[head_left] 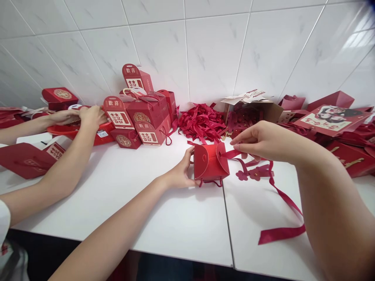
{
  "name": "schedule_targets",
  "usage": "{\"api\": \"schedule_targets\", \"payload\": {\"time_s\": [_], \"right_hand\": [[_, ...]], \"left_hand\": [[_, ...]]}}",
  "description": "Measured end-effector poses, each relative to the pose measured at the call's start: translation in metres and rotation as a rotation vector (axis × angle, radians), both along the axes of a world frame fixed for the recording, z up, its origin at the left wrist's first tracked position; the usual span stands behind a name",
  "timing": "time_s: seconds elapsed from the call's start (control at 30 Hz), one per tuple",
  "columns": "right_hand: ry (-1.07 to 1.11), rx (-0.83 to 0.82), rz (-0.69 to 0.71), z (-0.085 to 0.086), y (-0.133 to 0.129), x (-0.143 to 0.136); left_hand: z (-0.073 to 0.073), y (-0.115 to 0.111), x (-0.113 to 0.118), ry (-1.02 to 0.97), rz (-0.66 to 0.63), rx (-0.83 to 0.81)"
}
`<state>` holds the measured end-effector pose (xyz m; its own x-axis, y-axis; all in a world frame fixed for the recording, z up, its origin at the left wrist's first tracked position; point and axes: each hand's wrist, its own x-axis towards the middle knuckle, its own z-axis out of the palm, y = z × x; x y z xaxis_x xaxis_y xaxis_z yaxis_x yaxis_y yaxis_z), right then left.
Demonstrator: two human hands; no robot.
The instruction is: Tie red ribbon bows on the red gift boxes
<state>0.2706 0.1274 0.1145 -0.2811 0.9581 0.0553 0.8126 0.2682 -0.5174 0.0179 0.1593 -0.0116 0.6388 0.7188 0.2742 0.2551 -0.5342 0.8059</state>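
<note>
A small red gift box (pixel 211 162) with curved top flaps, round holes and cord at its lower edge is near the middle of the table. My left hand (pixel 182 170) grips its left side, the thumb up along the edge. At the hole in the right flap, a dark red ribbon (pixel 231 153) runs out to my right hand (pixel 258 142), which pinches it between thumb and fingers. The ribbon's long tail (pixel 283 234) trails over the white table. Flower-shaped tags (pixel 254 173) lie below my right hand, against the ribbon.
Behind sits a heap of red ribbons (pixel 202 121) beside an open carton (pixel 265 111). Stacked gift boxes (pixel 148 105) stand back left. At left, a co-worker's hands (pixel 92 116) reach into a red basket (pixel 101 130). Red bags (pixel 336 117) crowd the right.
</note>
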Motion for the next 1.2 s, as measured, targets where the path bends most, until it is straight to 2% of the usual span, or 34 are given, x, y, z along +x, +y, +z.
{"api": "schedule_targets", "payload": {"time_s": [0.3,0.57,0.8,1.07,1.2], "right_hand": [[0.104,-0.072,0.059,-0.005,0.003,-0.006],[0.040,-0.090,0.140,-0.009,0.005,-0.012],[0.017,-0.062,0.174,-0.012,0.006,-0.020],[-0.056,0.019,0.274,-0.020,0.011,-0.018],[-0.051,0.062,0.239,-0.017,0.010,-0.017]], "left_hand": [[0.001,0.000,0.001,0.007,-0.003,0.012],[0.004,-0.001,0.002,0.021,-0.002,0.032],[0.003,-0.002,0.003,0.035,0.022,-0.002],[0.001,-0.002,0.003,0.049,0.036,0.062],[-0.001,-0.002,0.002,0.054,0.042,0.069]]}}
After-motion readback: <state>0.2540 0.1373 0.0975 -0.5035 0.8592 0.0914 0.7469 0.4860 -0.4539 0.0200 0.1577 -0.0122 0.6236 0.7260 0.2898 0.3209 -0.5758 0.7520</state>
